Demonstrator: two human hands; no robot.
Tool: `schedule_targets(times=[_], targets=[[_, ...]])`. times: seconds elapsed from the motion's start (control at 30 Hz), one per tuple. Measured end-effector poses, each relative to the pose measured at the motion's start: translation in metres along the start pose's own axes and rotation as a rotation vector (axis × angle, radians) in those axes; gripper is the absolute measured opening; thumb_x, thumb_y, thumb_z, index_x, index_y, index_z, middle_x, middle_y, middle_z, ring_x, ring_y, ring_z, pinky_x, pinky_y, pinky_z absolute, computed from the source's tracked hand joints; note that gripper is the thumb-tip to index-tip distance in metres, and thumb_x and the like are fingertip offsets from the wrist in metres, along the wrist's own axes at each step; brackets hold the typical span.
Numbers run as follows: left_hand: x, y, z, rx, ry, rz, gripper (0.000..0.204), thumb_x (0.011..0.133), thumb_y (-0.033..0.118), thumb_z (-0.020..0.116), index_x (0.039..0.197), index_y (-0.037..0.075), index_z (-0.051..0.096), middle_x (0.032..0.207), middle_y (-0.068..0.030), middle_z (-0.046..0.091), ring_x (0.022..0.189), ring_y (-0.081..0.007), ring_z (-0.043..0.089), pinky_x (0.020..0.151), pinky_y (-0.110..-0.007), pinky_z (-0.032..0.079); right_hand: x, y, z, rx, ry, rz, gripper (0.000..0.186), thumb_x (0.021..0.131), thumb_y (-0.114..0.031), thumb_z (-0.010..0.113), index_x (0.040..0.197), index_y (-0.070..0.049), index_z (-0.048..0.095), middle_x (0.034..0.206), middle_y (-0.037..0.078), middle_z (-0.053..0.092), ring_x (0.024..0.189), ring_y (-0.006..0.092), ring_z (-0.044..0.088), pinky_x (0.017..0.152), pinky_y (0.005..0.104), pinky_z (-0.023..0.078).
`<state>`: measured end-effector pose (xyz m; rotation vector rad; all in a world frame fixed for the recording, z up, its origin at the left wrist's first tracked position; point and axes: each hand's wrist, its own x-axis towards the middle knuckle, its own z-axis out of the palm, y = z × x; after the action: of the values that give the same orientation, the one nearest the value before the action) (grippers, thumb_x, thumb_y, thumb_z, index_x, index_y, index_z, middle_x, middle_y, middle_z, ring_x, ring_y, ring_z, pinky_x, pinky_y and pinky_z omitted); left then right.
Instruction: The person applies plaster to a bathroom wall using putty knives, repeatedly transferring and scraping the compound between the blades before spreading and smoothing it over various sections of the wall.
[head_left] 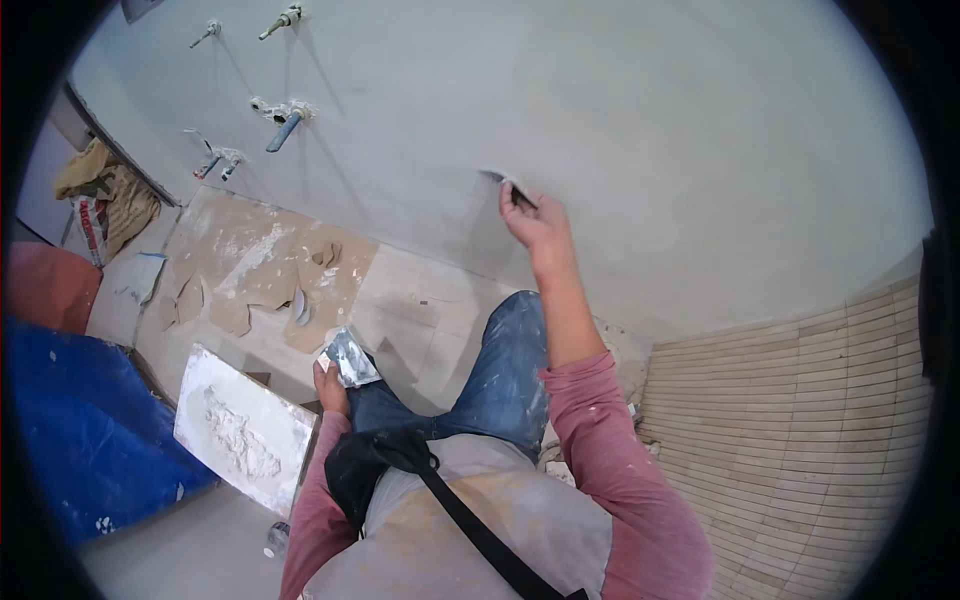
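Up against the grey wall (640,180), my right hand (532,222) is closed on a thin, dark-edged flat blade (520,195). The blade's far edge meets the wall, where a short dark line shows; its exact kind is hard to make out. Down by my left knee, my left hand (330,385) grips a wide flat scraper blade (350,360) smeared with white filler. Beside that hand lies a white board (202,378) bearing a spread heap of white paste (245,440).
Pipe stubs (285,130) stick out of the wall at upper left. Torn cardboard (210,240) covers part of the floor. A blue sheet (90,420) and crumpled sacks (120,200) lie left. Narrow beige tiles (780,420) line the right side.
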<state>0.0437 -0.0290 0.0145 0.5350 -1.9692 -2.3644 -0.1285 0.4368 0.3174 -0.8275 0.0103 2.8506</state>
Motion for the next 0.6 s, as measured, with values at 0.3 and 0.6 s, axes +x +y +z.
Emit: schedule_targets(times=[0.3, 0.6], targets=[[0.005, -0.012, -0.014, 0.112, 0.043, 0.001, 0.060, 0.100, 0.017, 0.055, 0.149, -0.011, 0.035, 0.142, -0.0206, 0.053, 0.127, -0.0245, 0.052, 0.110, -0.032, 0.037, -0.141, -0.101, 0.102, 0.409, -0.239, 0.458, 0.034, 0.101, -0.005, 0.046, 0.127, 0.015, 0.046, 0.121, 0.029, 0.050, 0.114, 0.0367, 0.050, 0.095, 0.0400, 0.058], [-0.016, 0.029, 0.016, 0.036, 0.037, 0.037, 0.027, 0.099, 0.007, 0.050, 0.124, -0.001, 0.055, 0.116, -0.0090, 0.065, 0.105, -0.0173, 0.061, 0.092, -0.030, 0.047, -0.103, 0.000, -0.046, -0.391, -0.133, -0.267, 0.037, 0.097, 0.001, 0.047, 0.134, 0.003, 0.044, 0.132, 0.022, 0.054, 0.122, 0.0367, 0.056, 0.106, 0.0506, 0.050]])
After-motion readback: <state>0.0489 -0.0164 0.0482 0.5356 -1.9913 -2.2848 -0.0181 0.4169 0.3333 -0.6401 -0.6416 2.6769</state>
